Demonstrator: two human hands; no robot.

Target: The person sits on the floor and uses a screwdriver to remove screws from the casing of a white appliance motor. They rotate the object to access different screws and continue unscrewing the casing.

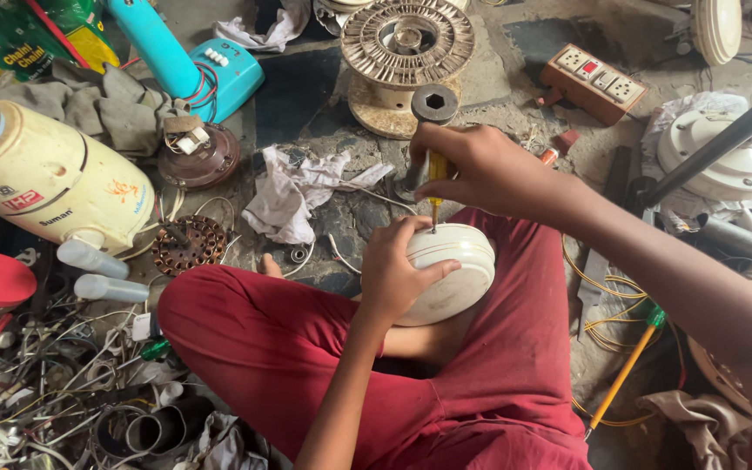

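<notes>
I sit cross-legged in red trousers with a round cream motor housing (461, 277) resting on my lap. My left hand (395, 270) grips its near-left rim and holds it steady. My right hand (480, 167) is closed around a yellow-handled screwdriver (436, 174), held upright, its tip touching the top of the housing close to my left fingers. The handle is mostly hidden in my fist.
A finned metal rotor (407, 39) stands ahead, a crumpled white rag (293, 187) and a copper-wound stator (189, 245) to the left, a cream mixer body (54, 178) further left. A brown socket board (594, 83) and another long screwdriver (624, 370) lie right. Tangled wires fill the lower left.
</notes>
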